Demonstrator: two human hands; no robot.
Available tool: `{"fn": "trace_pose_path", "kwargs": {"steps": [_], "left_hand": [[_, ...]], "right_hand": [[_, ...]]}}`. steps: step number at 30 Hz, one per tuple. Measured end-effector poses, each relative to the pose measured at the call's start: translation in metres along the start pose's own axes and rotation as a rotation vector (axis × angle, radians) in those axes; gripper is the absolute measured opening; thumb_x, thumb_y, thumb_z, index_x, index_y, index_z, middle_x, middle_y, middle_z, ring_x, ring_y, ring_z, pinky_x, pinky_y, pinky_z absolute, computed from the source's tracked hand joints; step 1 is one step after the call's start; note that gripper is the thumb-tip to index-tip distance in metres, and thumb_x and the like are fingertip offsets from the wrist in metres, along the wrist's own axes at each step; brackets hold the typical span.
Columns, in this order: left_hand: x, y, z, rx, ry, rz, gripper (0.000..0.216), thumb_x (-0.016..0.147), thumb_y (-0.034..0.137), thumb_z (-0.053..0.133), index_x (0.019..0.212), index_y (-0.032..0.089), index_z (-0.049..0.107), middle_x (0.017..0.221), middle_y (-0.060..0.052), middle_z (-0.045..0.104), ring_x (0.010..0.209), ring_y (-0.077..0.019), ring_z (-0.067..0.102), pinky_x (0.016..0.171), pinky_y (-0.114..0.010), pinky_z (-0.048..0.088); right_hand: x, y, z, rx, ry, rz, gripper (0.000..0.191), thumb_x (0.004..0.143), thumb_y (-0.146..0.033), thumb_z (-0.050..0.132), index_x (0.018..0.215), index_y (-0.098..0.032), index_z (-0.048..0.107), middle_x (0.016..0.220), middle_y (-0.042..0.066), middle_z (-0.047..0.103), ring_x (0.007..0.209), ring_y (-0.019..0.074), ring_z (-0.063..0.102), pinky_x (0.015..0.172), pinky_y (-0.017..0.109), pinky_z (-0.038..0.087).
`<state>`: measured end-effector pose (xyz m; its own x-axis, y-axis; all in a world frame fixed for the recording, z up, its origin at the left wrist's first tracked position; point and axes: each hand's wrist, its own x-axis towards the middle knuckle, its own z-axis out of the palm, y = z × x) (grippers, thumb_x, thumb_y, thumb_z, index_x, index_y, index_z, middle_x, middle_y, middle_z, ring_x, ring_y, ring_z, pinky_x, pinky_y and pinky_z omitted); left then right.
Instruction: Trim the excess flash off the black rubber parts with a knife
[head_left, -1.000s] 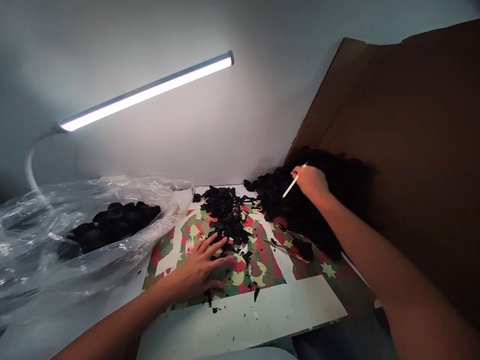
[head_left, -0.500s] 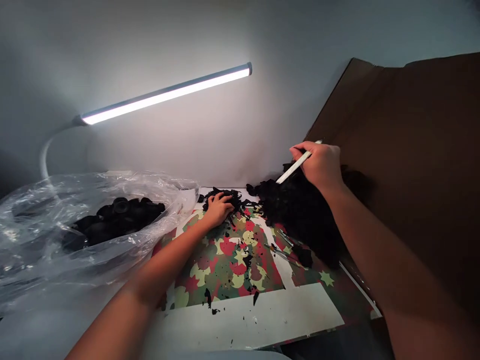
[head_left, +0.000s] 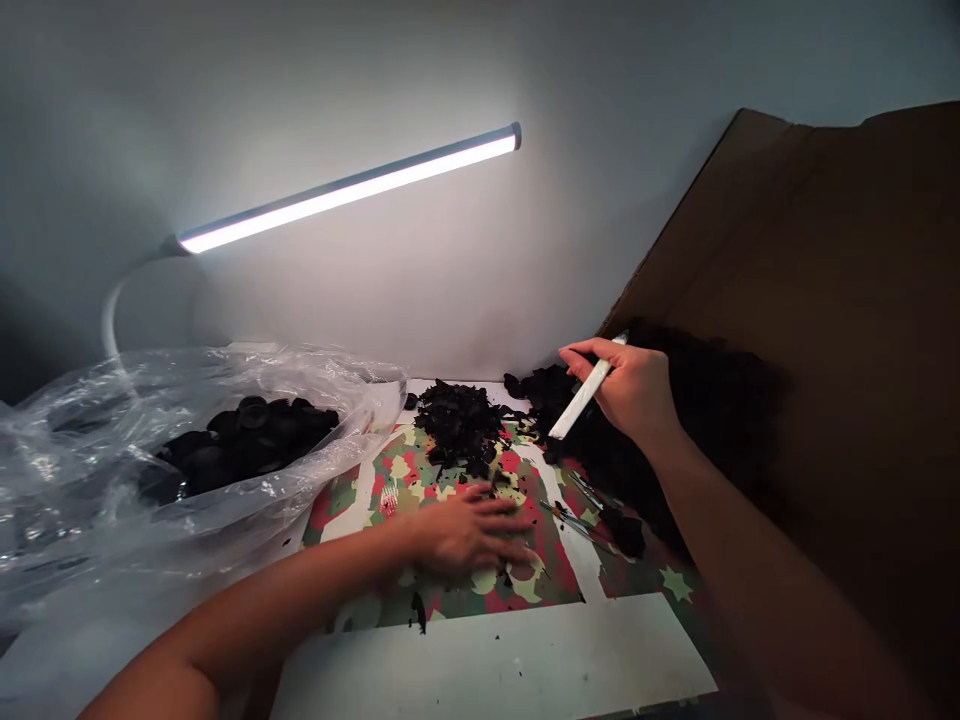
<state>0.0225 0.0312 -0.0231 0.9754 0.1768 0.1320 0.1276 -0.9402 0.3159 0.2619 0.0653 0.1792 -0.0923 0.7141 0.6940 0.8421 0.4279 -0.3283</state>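
Note:
My right hand (head_left: 637,393) grips a slim white pen-like tool (head_left: 581,400), slanting down to the left over dark scraps; its exact kind does not show. My left hand (head_left: 472,530) is slightly blurred, with its fingers spread and nothing held. It lies low over the patterned camouflage sheet (head_left: 525,590), just below a heap of black scraps (head_left: 457,420). To the right, a larger black pile (head_left: 615,440) sits partly behind my right hand and forearm. Small black bits are scattered over the sheet.
On the left, a clear plastic bag (head_left: 360,450) holds several round black pieces (head_left: 255,435). A lit bar lamp (head_left: 352,190) hangs above. Thin tools (head_left: 574,518) rest on the sheet's right part. A brown cardboard panel (head_left: 825,260) stands at the right.
My left hand has left the black scrap heap and come nearer, over the sheet. My right hand has lowered with the white tool. The view has shifted slightly.

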Motion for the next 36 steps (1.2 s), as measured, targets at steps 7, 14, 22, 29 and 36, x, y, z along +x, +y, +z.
{"fn": "trace_pose_path", "kwargs": {"steps": [7, 14, 22, 29, 36], "left_hand": [[0.010, -0.125, -0.040, 0.172, 0.206, -0.404, 0.045, 0.100, 0.028, 0.047, 0.143, 0.037, 0.054, 0.157, -0.003, 0.047, 0.153, -0.0291, 0.025, 0.122, -0.061, 0.005], [0.035, -0.156, -0.062, 0.124, 0.321, -0.516, 0.032, 0.101, 0.026, 0.045, 0.118, 0.026, 0.073, 0.155, -0.007, 0.050, 0.149, -0.0305, 0.034, 0.122, -0.058, 0.006], [0.037, -0.117, -0.087, 0.019, 0.458, -0.595, 0.049, 0.107, 0.038, 0.024, 0.125, 0.029, 0.068, 0.134, -0.002, 0.070, 0.148, -0.0272, 0.037, 0.121, -0.063, -0.007], [0.001, -0.042, -0.055, 0.066, 0.635, -0.725, 0.036, 0.104, 0.036, 0.040, 0.119, 0.017, 0.066, 0.123, -0.015, 0.064, 0.118, -0.0284, 0.059, 0.103, -0.048, 0.047], [-0.036, -0.001, -0.009, 0.061, 0.515, -0.647, 0.026, 0.092, 0.013, 0.057, 0.114, 0.025, 0.063, 0.122, -0.009, 0.058, 0.106, -0.0241, 0.062, 0.090, -0.040, 0.056]], "right_hand": [[-0.037, 0.003, 0.004, 0.102, -0.070, 0.090, 0.025, 0.091, -0.039, 0.062, 0.089, -0.021, 0.079, 0.072, 0.003, 0.077, 0.062, 0.0195, 0.068, 0.062, 0.029, 0.049], [-0.068, -0.003, 0.055, 0.335, -0.225, 0.331, 0.026, 0.088, -0.042, 0.065, 0.083, -0.020, 0.079, 0.067, 0.003, 0.074, 0.062, 0.0200, 0.064, 0.059, 0.028, 0.045], [-0.074, 0.008, 0.140, 0.515, -0.309, 0.456, 0.037, 0.093, -0.046, 0.053, 0.093, -0.017, 0.076, 0.086, 0.007, 0.078, 0.073, 0.0205, 0.069, 0.064, 0.028, 0.051], [-0.112, 0.043, 0.144, 0.469, -0.355, 0.465, 0.038, 0.092, -0.040, 0.056, 0.119, -0.018, 0.072, 0.114, 0.014, 0.076, 0.099, 0.0271, 0.073, 0.087, 0.041, 0.054], [-0.148, 0.045, 0.129, 0.372, -0.377, 0.452, 0.044, 0.070, -0.024, 0.077, 0.114, -0.020, 0.074, 0.122, 0.014, 0.073, 0.118, 0.0343, 0.063, 0.105, 0.050, 0.045]]}}
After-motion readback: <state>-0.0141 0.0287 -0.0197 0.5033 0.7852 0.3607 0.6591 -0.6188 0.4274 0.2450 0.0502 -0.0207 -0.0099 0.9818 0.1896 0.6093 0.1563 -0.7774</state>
